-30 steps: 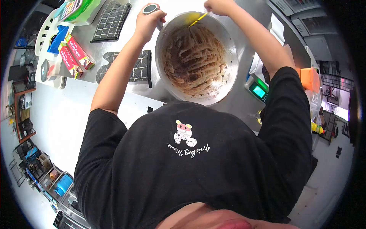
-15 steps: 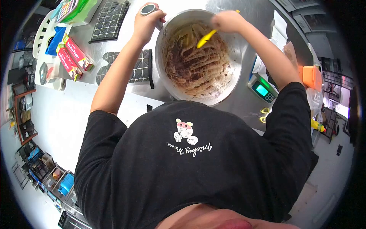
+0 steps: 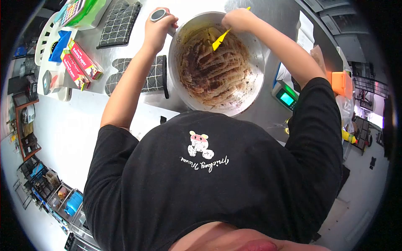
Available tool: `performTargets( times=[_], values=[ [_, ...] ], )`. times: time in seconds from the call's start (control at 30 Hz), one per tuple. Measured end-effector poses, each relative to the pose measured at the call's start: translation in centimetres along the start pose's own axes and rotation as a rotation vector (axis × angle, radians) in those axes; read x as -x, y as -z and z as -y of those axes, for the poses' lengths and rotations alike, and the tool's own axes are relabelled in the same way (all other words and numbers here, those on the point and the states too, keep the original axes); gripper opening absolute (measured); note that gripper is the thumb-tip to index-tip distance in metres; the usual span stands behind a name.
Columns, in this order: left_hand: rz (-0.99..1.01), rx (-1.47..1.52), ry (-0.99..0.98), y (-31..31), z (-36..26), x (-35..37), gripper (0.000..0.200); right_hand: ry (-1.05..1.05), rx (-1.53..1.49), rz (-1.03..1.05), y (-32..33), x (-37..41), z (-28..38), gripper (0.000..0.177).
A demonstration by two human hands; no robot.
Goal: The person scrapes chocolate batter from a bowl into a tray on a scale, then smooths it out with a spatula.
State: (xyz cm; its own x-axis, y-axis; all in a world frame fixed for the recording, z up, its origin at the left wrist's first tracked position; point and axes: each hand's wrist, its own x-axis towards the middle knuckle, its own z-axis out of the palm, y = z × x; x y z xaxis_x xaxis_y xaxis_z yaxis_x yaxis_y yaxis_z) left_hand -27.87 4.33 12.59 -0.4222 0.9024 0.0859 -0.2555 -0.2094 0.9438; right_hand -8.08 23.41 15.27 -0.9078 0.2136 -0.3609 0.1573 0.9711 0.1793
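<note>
Boxes (image 3: 77, 62) and mitts (image 3: 153, 77) lie at the left of the counter (image 3: 125, 52). The left hand (image 3: 158, 28) is wrapped around the handle (image 3: 158, 14) of the pot (image 3: 256, 71), which stands mid-counter, smeared with batter (image 3: 209, 73). The right hand (image 3: 236, 19) grips a spatula (image 3: 220, 39) at the pot's far side, with a scale (image 3: 287, 97) just right.

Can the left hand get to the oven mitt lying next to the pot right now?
Probably yes, once it lets go: the left hand grips the pot handle, and the oven mitt lies flat on the counter just under that forearm, with nothing between them.
</note>
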Motion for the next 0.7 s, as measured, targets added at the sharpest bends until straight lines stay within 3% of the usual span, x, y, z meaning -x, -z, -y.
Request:
performTargets(
  times=[0.07, 0.13, 0.23, 0.4, 0.47, 0.5, 0.6, 0.7],
  values=[
    [-0.005, -0.008, -0.012, -0.2, -0.2, 0.1, 0.019, -0.013, -0.008, -0.029, 0.4, -0.4, 0.0, 0.007],
    [-0.008, 0.001, -0.013, -0.2, 0.0, 0.1, 0.019, 0.169, -0.267, -0.106, 0.9, -2.7, 0.4, 0.018],
    [-0.01, 0.007, -0.015, -0.3, 0.1, 0.1, 0.017, 0.159, -0.215, -0.205, 1.8, -3.9, 2.5, 0.018],
    [-0.027, 0.021, -0.016, 0.2, 0.2, 0.6, 0.016, -0.015, -0.037, -0.11, -1.1, -1.9, 0.2, 0.005],
    [-0.057, 0.019, 0.002, 0.3, 0.3, 0.8, 0.015, -0.013, 0.051, 0.093, -2.0, -0.6, -0.9, 0.004],
    [-0.058, 0.022, 0.004, 0.3, 0.3, 0.9, 0.015, -0.012, 0.051, 0.096, -1.7, -0.4, -0.8, 0.004],
    [-0.009, 0.04, -0.005, 0.5, 0.2, 0.8, 0.015, 0.011, -0.005, 0.006, -1.1, -0.3, -1.0, 0.005],
    [-0.018, 0.045, -0.002, 0.3, 0.5, 0.8, 0.016, 0.013, -0.235, -0.11, -1.4, -2.9, -1.6, 0.016]
  ],
)
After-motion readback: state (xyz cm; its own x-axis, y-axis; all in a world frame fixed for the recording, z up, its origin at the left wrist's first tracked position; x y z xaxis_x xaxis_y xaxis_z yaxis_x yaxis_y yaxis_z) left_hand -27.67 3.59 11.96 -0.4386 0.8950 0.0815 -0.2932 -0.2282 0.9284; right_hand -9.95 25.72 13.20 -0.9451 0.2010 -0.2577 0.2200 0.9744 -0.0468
